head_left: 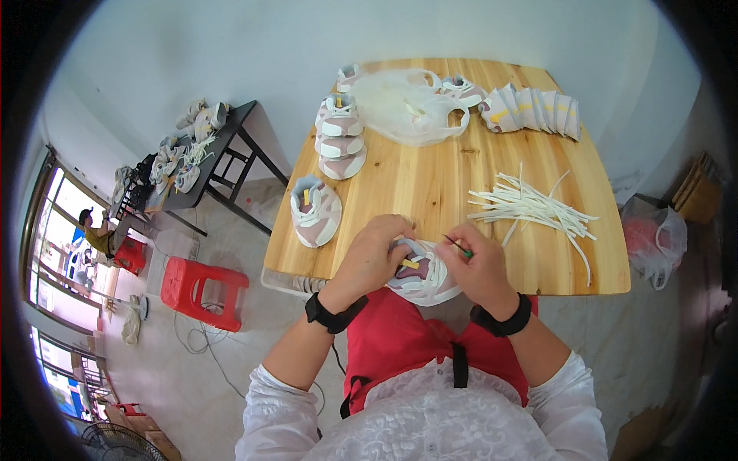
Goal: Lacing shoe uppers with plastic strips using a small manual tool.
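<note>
So my left hand [374, 253] gripped the shoe [421, 278] at the table [430, 184] edge, right hand [478, 265] pinching a needle [458, 246]; I'd thread slowly, keeping the shoe steady.

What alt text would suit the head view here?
A person's left hand and right hand hold a small white-and-pink shoe at the near edge of a wooden table, the right pinching a thin green tool. Loose white laces lie to the right.
</note>
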A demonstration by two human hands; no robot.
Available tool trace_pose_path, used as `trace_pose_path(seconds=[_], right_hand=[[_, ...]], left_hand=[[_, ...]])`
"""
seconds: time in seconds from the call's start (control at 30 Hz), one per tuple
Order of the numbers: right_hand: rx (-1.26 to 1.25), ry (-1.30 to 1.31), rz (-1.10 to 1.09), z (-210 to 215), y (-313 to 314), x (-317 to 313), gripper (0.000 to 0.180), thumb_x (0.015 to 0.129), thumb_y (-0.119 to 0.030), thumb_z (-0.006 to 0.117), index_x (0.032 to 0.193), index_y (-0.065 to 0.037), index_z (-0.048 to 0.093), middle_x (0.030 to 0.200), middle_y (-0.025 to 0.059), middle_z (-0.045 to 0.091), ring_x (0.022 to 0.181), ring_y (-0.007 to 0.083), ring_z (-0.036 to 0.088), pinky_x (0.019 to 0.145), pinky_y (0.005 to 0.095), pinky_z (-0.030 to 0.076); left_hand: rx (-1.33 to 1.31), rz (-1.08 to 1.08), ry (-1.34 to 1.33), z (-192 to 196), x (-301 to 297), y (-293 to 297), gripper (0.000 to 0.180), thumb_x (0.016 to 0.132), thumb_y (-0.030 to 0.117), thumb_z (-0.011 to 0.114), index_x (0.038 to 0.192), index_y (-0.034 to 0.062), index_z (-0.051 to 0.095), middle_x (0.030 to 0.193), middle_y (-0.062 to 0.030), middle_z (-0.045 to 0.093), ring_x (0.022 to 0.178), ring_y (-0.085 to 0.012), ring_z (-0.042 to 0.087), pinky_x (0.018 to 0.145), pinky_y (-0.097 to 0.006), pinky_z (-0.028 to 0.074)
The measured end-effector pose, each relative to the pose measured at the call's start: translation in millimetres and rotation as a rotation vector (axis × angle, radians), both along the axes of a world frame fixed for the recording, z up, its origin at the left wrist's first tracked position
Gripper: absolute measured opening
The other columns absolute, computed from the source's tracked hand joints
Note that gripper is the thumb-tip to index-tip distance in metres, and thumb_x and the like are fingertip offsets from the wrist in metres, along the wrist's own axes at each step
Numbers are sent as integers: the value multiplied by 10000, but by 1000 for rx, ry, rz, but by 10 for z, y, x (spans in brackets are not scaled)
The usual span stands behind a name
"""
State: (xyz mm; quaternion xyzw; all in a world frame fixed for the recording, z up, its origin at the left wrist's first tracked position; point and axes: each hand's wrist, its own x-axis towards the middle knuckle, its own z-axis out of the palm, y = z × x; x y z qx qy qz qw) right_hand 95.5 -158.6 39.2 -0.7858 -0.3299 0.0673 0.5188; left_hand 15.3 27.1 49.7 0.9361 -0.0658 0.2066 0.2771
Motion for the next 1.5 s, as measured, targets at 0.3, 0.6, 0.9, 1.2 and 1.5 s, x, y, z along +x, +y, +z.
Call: trace_pose_path(seconds=[0.3,0.6,0.9,1.2,1.5], right_hand=[[239,-254,90,59,-65,250,133,750,-63,613,882,-52,629,792,72,584,722,247,609,610,311,473],[19,-456,176,3,135,154,132,672,-103,695,797,-144,685,785,30,546,697,219,596,593,339,481],[-65,-493,241,31,200,178,154,684,-111,687,835,-125,660,824,50,550,730,239,595,607,356,480],[-19,-422,374,6,314,291,118,743,-130,624,850,-110,671,690,96,560,720,291,589,620,381,473],[-82,-548,492,99,349,378,91,675,-89,668,762,-90,642,730,61,593,688,271,588,595,373,467]], left_hand=[[-93,210,83,120,-47,-216,136,775,-44,550,896,17,535,813,-169,595,737,-327,601,648,-361,472],[-100,277,90,48,-12,-235,172,784,-25,550,951,9,569,769,-168,596,701,-293,606,632,-343,470],[-575,240,180,-149,37,-96,161,812,28,547,965,27,496,738,-101,597,698,-186,596,625,-313,456],[-569,146,363,-118,54,10,153,837,-52,519,901,68,447,708,30,462,629,-50,428,524,-220,340],[-891,77,516,-145,89,143,149,837,-47,560,900,72,495,704,45,507,611,-32,453,525,-193,353]])
